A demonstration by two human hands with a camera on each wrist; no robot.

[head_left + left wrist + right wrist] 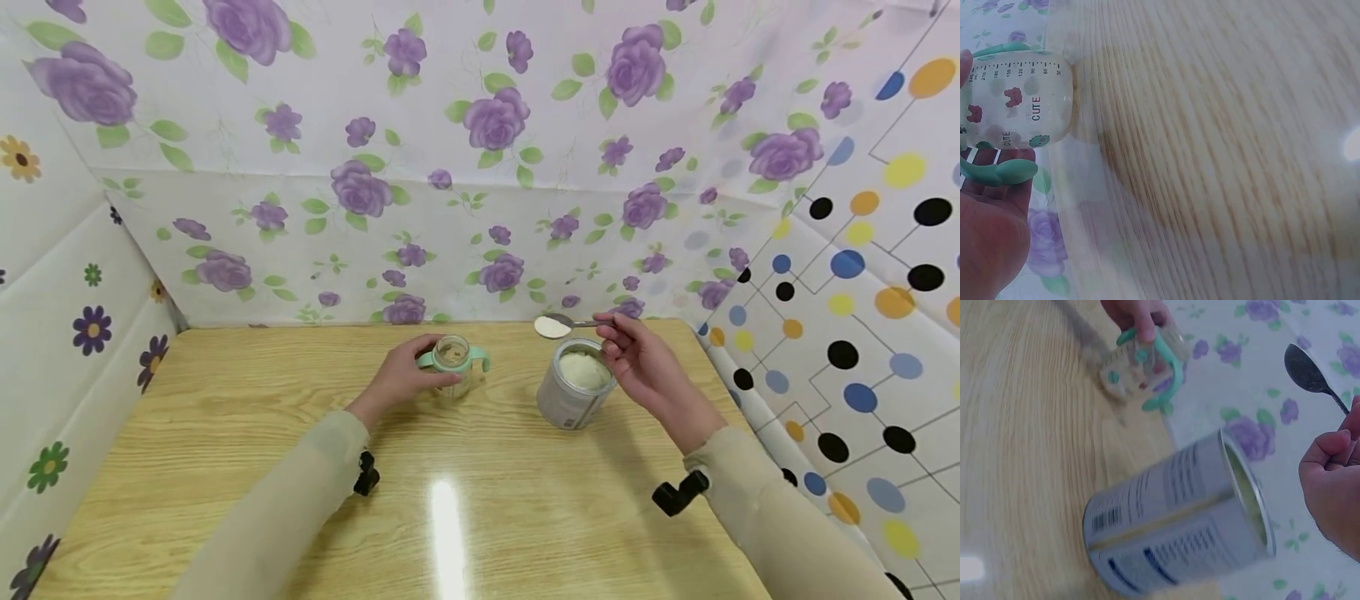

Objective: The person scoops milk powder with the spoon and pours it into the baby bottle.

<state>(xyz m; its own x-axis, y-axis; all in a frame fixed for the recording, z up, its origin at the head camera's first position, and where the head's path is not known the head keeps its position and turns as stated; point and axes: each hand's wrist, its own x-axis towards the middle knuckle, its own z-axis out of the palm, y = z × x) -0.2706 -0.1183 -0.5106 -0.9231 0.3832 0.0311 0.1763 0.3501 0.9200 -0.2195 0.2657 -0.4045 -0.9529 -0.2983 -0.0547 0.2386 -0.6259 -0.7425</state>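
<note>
A clear baby bottle (1022, 100) with a mint-green two-handled collar stands uncapped on the table. My left hand (408, 369) holds it, fingers and thumb around its side and collar. To its right is an open can (572, 400) filled with pale milk powder (585, 372). Above the can's rim, my right hand (637, 358) pinches the handle of a metal spoon (1307, 370). White powder (552, 327) heaps in the spoon's bowl, which points left toward the bottle. In the right wrist view only the spoon's underside shows.
The wooden table (247, 400) reaches back to a wall of flowered cloth (450, 233). Dotted cloth (847, 333) hangs on the right side, more flowered cloth on the left. A bright light reflection (447, 533) lies on the table's front part.
</note>
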